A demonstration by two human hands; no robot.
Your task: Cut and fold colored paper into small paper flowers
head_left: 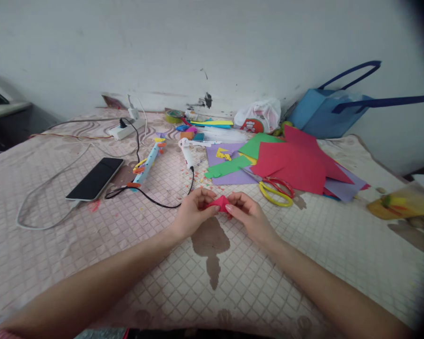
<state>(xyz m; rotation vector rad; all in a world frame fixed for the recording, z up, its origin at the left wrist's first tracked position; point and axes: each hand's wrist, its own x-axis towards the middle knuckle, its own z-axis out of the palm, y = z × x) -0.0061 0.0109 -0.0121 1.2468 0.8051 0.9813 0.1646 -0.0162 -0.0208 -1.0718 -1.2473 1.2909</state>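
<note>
Plenty of table (155, 282) shows around the forearms, its left edge running away toward the wall, its near edge just below the arms. There's open cloth between the left hand (194, 212) and the black phone (96, 180) lying well off to the left, cable plugged in. Tighter ahead: a black cord (155, 202) curls along the table close to the left hand's fingers, up to the white glue gun (187, 154). On the right, the scissors (275, 190), yellow and red handles toward the person, sit near the right hand (249, 214), blades over the coloured sheets.

And here's the red folded piece (222, 204), right in the middle, pinched between both hands. Each grip is narrow, thumb against fingertips, left on one side, right on the other, the peak of the fold pointing up between them.

Underneath, a pale quilted cloth with a dark brown patch just in front of the hands. Over to the right, big red paper (297, 162) tops green and purple sheets; the blue bag (327, 113) stands behind, by a marked white wall (162, 52). A power strip (129, 128) sits back left, and a cup (403, 200) of yellow-orange contents at far right.
</note>
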